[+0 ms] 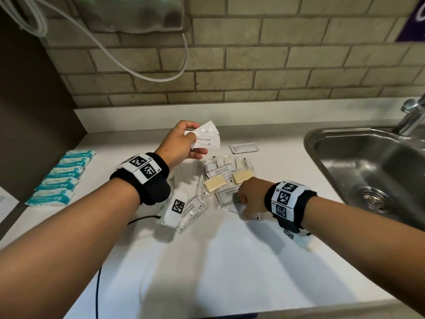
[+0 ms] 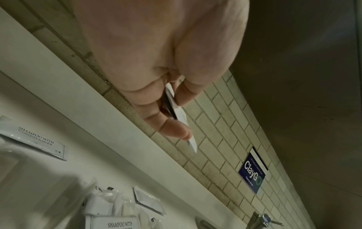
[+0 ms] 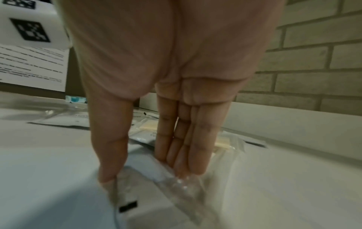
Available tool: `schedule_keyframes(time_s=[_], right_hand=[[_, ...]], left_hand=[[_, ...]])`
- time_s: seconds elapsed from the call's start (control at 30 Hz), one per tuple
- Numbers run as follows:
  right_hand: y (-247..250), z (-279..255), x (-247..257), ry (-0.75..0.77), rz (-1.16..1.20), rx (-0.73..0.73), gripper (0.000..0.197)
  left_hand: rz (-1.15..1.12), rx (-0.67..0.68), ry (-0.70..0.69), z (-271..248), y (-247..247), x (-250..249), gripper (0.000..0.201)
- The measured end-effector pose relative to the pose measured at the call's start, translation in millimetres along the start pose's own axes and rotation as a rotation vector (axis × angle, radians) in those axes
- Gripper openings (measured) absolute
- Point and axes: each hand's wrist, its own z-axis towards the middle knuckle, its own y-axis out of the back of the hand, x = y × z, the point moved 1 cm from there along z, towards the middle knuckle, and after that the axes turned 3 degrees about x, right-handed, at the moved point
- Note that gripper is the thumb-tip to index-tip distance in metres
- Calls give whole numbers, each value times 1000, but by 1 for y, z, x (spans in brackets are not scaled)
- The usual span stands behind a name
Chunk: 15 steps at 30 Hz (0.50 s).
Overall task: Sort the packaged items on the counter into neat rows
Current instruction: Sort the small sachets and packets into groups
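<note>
My left hand (image 1: 194,140) is raised above the back of the white counter (image 1: 230,261) and pinches a few white toothpaste sachets (image 1: 208,137). In the left wrist view they show edge-on as toothpaste sachets (image 2: 181,114) between thumb and fingers. My right hand (image 1: 247,199) reaches down at the near edge of the loose pile. Its thumb and fingertips (image 3: 188,167) pinch a clear-wrapped packet (image 3: 141,190) that lies on the counter. The pile holds shampoo sachets (image 1: 220,172), two wrapped soap bars (image 1: 215,183) and other clear packets.
A row of blue-and-white packs (image 1: 62,178) runs along the counter's left side. A silver sachet (image 1: 244,148) lies behind the pile. The steel sink (image 1: 368,166) and faucet (image 1: 411,116) are at the right. A dark cable (image 1: 99,284) crosses the front left.
</note>
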Motion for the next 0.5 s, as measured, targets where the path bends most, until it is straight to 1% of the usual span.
schedule_keyframes(time_s=[0.03, 0.1, 0.13, 0.2, 0.27, 0.3, 0.33, 0.37, 0.43, 0.5], right_hand=[[-1, 1, -1, 5, -18, -14, 5], [-2, 0, 1, 5, -1, -40, 14], [-2, 2, 2, 15, -3, -58, 13], [1, 7, 2, 38, -49, -43, 7], [6, 14, 2, 40, -91, 4, 24], [9, 17, 2, 41, -81, 13, 24], [13, 19, 2, 50, -60, -3, 18], [17, 21, 1, 54, -36, -25, 18], [27, 25, 1, 33, 22, -69, 28], [38, 34, -2, 5, 114, -112, 22]], left_hand=[[-3, -3, -2, 0, 0, 0, 32], [-5, -13, -4, -1, 1, -1, 33], [-4, -19, -6, -1, 3, -2, 32], [-3, -32, -9, -1, 6, -3, 31], [1, -36, -8, -1, 9, -3, 31], [2, -38, -7, -1, 10, -3, 31], [1, -37, -6, -1, 11, -3, 31], [-1, -37, -7, -1, 13, -3, 31], [-5, -39, -4, 0, 15, -3, 31], [-1, -45, 3, 1, 17, -2, 31]])
